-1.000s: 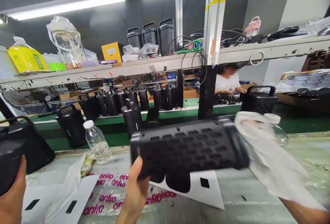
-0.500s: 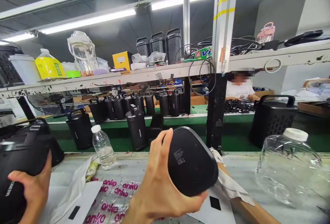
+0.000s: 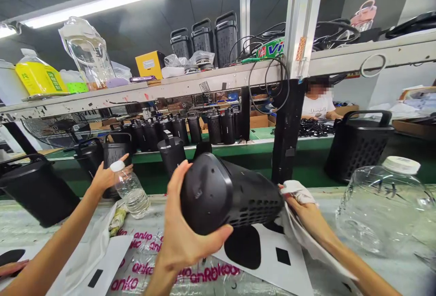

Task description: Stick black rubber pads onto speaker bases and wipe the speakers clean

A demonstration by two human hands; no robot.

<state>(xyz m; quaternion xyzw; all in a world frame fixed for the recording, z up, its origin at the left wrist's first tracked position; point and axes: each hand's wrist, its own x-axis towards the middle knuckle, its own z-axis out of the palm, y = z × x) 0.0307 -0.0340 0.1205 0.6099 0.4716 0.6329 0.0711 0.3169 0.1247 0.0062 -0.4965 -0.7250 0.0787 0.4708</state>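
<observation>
My left hand (image 3: 184,237) is wrapped round the base end of a black portable speaker (image 3: 252,191), which lies tilted on its side in the air. Its dotted, perforated side shows along the lower half. At the other end, my right hand (image 3: 303,209) has its fingers closed on a white cloth (image 3: 295,190) close to the speaker; some fingertips are hidden. Beneath the speaker lies a white sheet (image 3: 294,278) bearing black shapes, one of them large and rounded.
Another person's hand (image 3: 104,178) reaches to a speaker at back left. A small water bottle (image 3: 131,196) and a large clear jug (image 3: 378,214) flank my hands. Pink-lettered plastic (image 3: 146,241) covers the bench. Several speakers (image 3: 194,128) stand behind, below a shelf (image 3: 136,94).
My left hand has moved left and turned the speaker, so its perforated side now shows. My right hand has come into view with the cloth. The other person's hand has let go of a speaker.
</observation>
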